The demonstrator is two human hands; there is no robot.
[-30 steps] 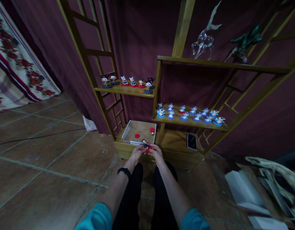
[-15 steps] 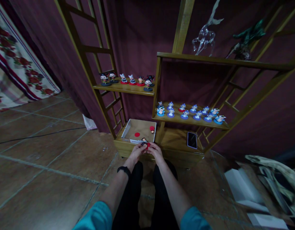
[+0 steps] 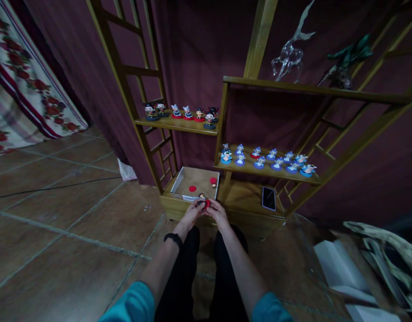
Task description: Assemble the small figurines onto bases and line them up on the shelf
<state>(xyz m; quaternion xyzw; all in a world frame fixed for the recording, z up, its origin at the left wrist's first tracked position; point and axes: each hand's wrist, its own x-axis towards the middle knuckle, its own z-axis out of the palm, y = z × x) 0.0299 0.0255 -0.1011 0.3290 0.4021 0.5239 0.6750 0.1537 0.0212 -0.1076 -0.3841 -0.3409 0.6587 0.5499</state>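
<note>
My left hand (image 3: 193, 212) and my right hand (image 3: 218, 211) meet just in front of a shallow cardboard box (image 3: 178, 195). Pinched in the left fingers is a small dark-haired figurine, mostly covered by them. The right fingers grip a red round base (image 3: 207, 204) against that figurine; whether the two are joined I cannot tell. Inside the box lie a loose red disc (image 3: 192, 188), another red disc (image 3: 213, 180) with a small figurine (image 3: 214, 185) beside it, and a dark-haired figurine (image 3: 202, 196) by the near wall.
The box stands on the low level of a wooden shelf unit (image 3: 179, 127). Several figurines on round bases (image 3: 209, 120) line its upper left shelf, and several blue-white ones (image 3: 260, 162) the right shelf. A phone (image 3: 268, 198) lies lower right. Above stands a glass deer (image 3: 288, 56).
The red base has turned slightly between my fingers. Both hands stay together at the same place, and the view has shifted a little.
</note>
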